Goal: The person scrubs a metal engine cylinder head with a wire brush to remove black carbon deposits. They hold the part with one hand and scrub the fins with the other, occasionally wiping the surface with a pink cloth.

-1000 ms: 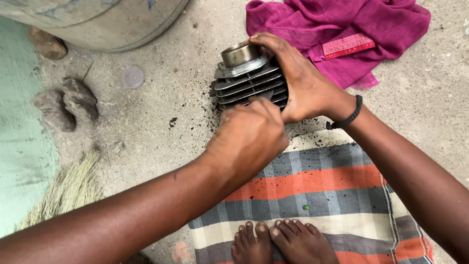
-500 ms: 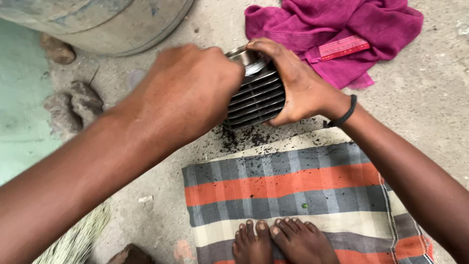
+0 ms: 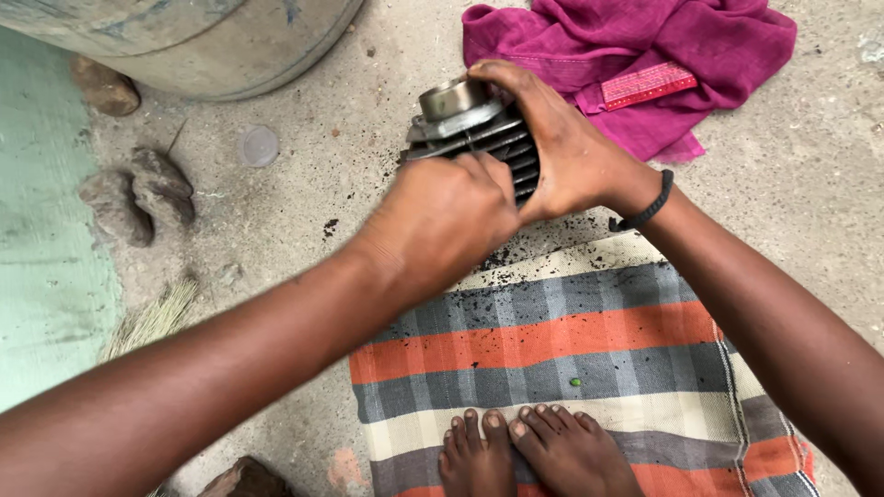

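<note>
A dark, grimy finned metal engine cylinder [image 3: 458,118] with a round sleeve on top is held above the concrete ground. My right hand [image 3: 564,147] wraps over its right side and top, with a black band at the wrist. My left hand [image 3: 444,217] is a closed fist pressed against the front fins. I cannot see whether the fist holds anything. Black crumbs of dirt lie on the ground below the cylinder and on the top edge of the striped cloth [image 3: 589,336].
My bare feet [image 3: 529,451] stand on the striped cloth. A magenta cloth [image 3: 663,41] with a red comb [image 3: 649,85] lies at the back right. A large drum [image 3: 193,41], stones [image 3: 138,191] and a small round disc [image 3: 259,145] are at the left.
Half a second ago my left hand was raised over the cylinder's left side. It has come back down onto the front fins. My right hand has kept its hold.
</note>
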